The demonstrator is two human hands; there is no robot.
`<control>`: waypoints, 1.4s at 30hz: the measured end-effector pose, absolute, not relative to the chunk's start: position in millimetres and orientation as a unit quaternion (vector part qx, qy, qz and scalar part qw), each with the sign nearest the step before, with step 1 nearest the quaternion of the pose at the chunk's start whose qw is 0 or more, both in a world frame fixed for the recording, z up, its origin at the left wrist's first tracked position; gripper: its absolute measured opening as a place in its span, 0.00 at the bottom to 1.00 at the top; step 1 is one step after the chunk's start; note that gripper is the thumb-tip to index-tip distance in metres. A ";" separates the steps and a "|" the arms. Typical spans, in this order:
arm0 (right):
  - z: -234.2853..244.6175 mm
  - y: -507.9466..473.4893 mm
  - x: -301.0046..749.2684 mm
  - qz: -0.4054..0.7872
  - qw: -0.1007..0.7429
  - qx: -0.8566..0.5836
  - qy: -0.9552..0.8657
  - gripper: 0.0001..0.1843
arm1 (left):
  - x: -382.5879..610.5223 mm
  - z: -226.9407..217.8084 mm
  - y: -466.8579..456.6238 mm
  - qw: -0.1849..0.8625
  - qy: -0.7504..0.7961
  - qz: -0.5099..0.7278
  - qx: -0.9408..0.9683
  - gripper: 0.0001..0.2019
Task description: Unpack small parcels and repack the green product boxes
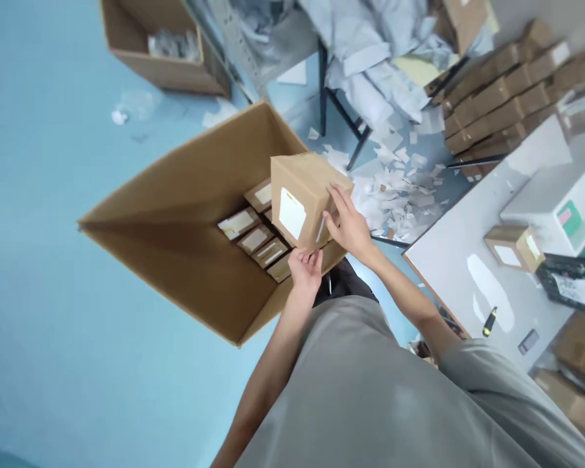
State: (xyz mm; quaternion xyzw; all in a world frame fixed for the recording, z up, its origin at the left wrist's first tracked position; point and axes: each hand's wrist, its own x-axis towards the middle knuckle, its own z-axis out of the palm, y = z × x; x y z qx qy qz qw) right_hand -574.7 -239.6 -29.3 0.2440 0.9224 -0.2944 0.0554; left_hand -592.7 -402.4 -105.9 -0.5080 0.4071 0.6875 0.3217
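Observation:
A closed cardboard box (299,182) with a white label on its side is held between my two hands, over the right end of a big open carton (175,250). My left hand (306,272) supports its lower corner with curled fingers. Against its right side lies my right hand (348,224), fingers pressed on the cardboard. Down in the carton sit several smaller labelled boxes (256,239), packed side by side. The held box hides part of them.
Another open carton (166,71) with clear plastic inside stands at the upper left. Paper scraps (394,188) litter the floor. On the white table (448,260) at right lie a utility knife (489,322), a phone (528,342) and a small box (509,247). Stacked boxes (507,97) stand behind.

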 end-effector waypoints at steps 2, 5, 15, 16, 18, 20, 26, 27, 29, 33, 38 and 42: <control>3.8 -239.9 -538.1 -0.268 -0.013 0.283 0.921 0.41 | -570.9 -79.7 -383.3 0.392 0.407 0.689 -0.453 0.07; 40.1 -232.8 -485.4 -0.189 -0.052 0.362 0.911 0.40 | -527.8 -56.4 -347.3 0.519 0.390 0.650 -0.395 0.06; 24.7 -124.9 -316.4 -0.064 0.082 0.634 0.766 0.36 | -369.5 -58.5 -253.3 0.859 0.393 0.282 -0.167 0.10; 18.0 -115.3 -302.2 -0.071 0.097 0.645 0.755 0.36 | -357.2 -61.6 -248.2 0.860 0.403 0.275 -0.151 0.10; 5.8 -103.1 -278.6 -0.098 0.122 0.663 0.732 0.36 | -339.9 -68.0 -241.8 0.850 0.421 0.284 -0.137 0.11; -4.8 -101.0 -264.0 -0.124 0.137 0.671 0.718 0.35 | -335.2 -75.5 -240.6 0.838 0.428 0.307 -0.140 0.12; -42.0 -135.1 -310.7 -0.144 0.054 0.598 0.787 0.32 | -399.9 -116.6 -262.1 0.804 0.404 0.381 -0.214 0.12; -50.4 -143.6 -332.8 -0.164 0.057 0.568 0.804 0.31 | -418.1 -126.1 -268.5 0.787 0.402 0.402 -0.238 0.11; -68.1 -161.4 -384.5 -0.211 0.088 0.501 0.835 0.31 | -455.4 -144.9 -283.5 0.739 0.400 0.454 -0.295 0.09; -103.7 -193.8 -489.1 -0.280 0.186 0.356 0.872 0.30 | -515.9 -172.1 -320.3 0.620 0.389 0.541 -0.414 0.04; -153.9 -209.3 -580.3 -0.279 0.313 0.238 0.876 0.30 | -546.6 -188.8 -358.7 0.554 0.310 0.599 -0.488 0.07; -210.5 -206.6 -628.7 -0.238 0.394 0.195 0.866 0.30 | -558.0 -218.1 -371.5 0.477 0.283 0.624 -0.551 0.14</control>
